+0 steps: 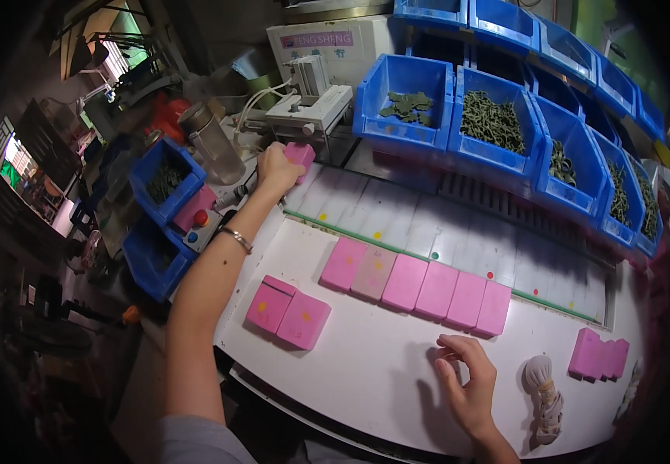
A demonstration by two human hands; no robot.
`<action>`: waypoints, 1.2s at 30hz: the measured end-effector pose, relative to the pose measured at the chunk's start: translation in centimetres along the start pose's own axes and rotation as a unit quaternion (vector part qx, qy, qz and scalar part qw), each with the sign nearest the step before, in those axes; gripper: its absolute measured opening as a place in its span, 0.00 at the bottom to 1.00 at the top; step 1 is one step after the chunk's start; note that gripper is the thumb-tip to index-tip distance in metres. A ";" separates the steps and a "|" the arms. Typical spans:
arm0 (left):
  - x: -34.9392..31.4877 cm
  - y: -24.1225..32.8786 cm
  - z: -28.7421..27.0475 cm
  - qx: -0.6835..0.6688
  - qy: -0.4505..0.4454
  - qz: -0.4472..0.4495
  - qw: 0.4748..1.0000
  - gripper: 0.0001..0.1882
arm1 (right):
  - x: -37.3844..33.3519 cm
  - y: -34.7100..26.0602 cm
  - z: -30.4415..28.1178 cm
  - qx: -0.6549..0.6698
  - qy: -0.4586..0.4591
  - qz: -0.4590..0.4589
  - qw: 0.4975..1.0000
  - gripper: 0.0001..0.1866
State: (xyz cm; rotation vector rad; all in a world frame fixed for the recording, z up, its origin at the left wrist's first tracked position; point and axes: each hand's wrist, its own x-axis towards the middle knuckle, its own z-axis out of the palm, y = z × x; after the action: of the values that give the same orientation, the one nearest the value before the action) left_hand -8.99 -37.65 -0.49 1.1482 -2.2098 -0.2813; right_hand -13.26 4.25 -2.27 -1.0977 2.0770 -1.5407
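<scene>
My left hand (275, 170), arm stretched far forward, grips a pink block (299, 157) just below a small grey bench machine (310, 112). Over the white tabletop, my right hand (468, 379) hovers with fingers loosely curved, thumb apart, and nothing in it. Several pink blocks (435, 289) stand side by side in a row along the green-edged strip; one of them, a paler block (374, 272), is near the row's left end. Two more pink blocks (302, 320) sit together at the left, bearing yellow marks.
Blue bins (496, 120) with small green parts rise at the back right. More blue bins (166, 179) and a red push button (200, 218) are at the left, near a clear bottle (213, 145). A tied whitish bundle (544, 398) and notched pink pieces (598, 356) lie at the right.
</scene>
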 end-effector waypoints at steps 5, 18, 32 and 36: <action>0.1 -1.0 -0.6 0.089 -0.038 0.054 0.994 0.21 | -0.5 0.3 0.2 -0.017 -0.008 -0.042 0.999 0.15; -26.5 6.4 -9.5 -0.050 -0.264 0.197 0.943 0.28 | -0.9 -0.4 0.3 -0.013 -0.041 -0.079 0.996 0.14; -28.5 13.1 -5.7 -0.356 -0.291 0.248 0.853 0.37 | -2.1 1.7 -1.6 0.124 -0.204 0.148 0.960 0.20; -28.4 12.6 -5.7 -0.363 -0.293 0.245 0.850 0.36 | -2.1 1.8 -1.7 0.139 -0.233 0.136 0.953 0.17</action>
State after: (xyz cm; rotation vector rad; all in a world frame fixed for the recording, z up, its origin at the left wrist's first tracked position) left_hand -1.72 -6.96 -2.57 0.0558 -2.4305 -1.2420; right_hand -13.73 7.10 -3.64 -0.9147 1.5627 -1.2461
